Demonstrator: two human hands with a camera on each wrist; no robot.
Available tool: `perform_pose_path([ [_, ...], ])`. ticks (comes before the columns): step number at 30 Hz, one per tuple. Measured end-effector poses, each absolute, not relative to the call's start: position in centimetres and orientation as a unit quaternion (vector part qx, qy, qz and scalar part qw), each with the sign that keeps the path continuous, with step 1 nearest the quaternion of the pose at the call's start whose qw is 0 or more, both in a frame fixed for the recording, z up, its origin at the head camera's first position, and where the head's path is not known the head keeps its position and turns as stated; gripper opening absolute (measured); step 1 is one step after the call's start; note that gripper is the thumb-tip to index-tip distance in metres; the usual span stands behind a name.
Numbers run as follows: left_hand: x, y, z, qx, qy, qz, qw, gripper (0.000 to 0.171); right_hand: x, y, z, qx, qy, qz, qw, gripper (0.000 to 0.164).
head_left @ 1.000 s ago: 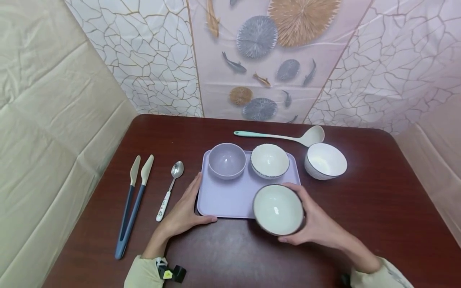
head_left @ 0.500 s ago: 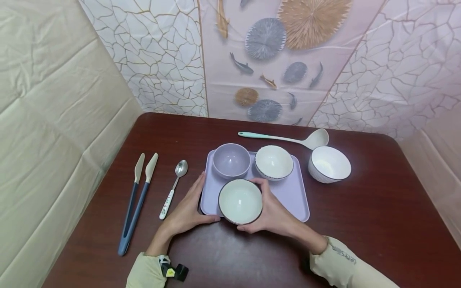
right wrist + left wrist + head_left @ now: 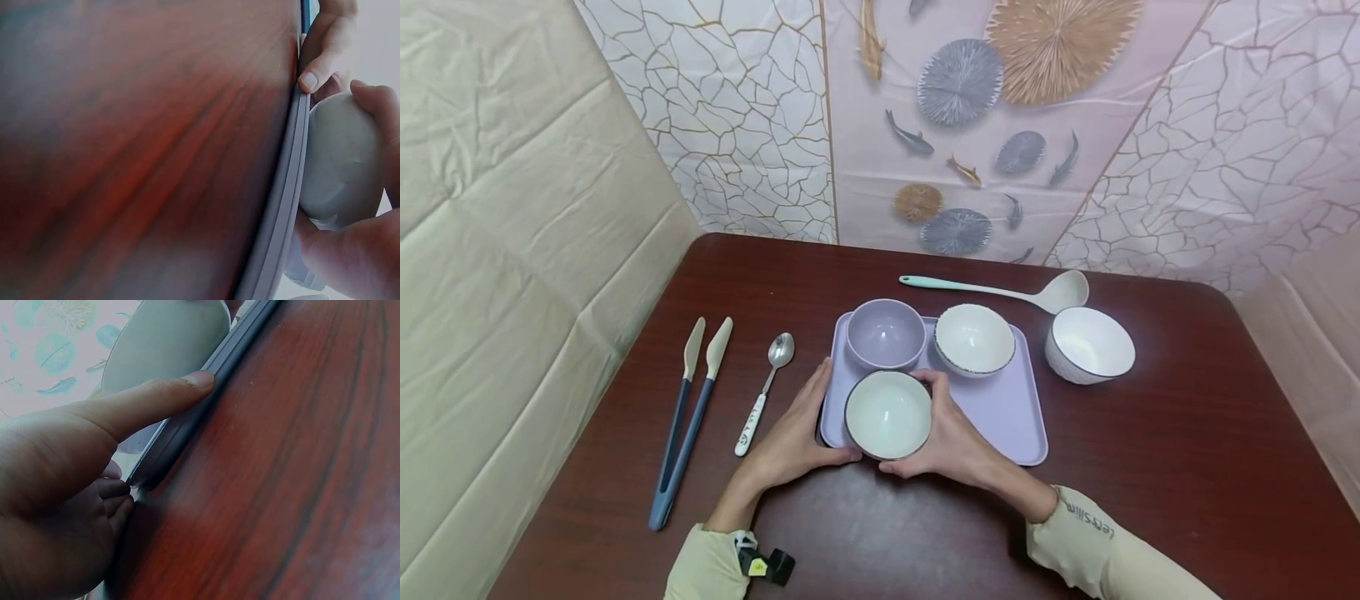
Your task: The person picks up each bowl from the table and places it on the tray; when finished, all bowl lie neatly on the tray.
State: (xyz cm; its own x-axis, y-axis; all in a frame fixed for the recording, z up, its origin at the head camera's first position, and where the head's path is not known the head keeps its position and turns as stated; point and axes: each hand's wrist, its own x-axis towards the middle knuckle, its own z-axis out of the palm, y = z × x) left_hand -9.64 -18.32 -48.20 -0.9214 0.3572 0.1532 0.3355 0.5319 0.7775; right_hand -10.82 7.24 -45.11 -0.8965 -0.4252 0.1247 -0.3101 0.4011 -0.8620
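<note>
Right hand (image 3: 953, 439) gripping dark-rimmed bowl (image 3: 889, 415) from its right, lower centre of frame, bowl over lower-left part of lilac tray (image 3: 1000, 412), between that hand and straight-fingered left hand (image 3: 792, 442) at tray's left edge.

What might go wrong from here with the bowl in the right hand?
The dark-rimmed bowl in the right hand is close in front of the lilac bowl, so the two might knock together. It is also near the front edge of the tray, where it may catch and tilt. The left hand touches that edge and could get bumped.
</note>
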Motion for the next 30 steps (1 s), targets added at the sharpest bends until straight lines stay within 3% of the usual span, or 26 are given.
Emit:
perform_pose_path([
  [16, -9.4, -18.1, -48.1, 0.192, 0.874, 0.445, 0.019, 0.127, -10.3, 8.4, -44.2, -0.238, 0.84, -0.484, 0.056, 0.123],
  [19, -9.3, -18.0, -48.2, 0.192, 0.874, 0.446, 0.023, 0.127, -9.8, 10.2, -42.9, -0.243, 0.836, -0.491, 0.026, 0.108],
  [25, -9.2, -18.1, -48.1, 0.193, 0.872, 0.45, 0.024, 0.126, -9.6, 17.2, -40.0, -0.236, 0.826, -0.511, -0.025, 0.052],
  [30, -9.3, -18.2, -47.9, 0.194, 0.873, 0.447, 0.018, 0.126, -10.5, 24.0, -40.2, -0.166, 0.842, -0.512, -0.04, 0.034],
])
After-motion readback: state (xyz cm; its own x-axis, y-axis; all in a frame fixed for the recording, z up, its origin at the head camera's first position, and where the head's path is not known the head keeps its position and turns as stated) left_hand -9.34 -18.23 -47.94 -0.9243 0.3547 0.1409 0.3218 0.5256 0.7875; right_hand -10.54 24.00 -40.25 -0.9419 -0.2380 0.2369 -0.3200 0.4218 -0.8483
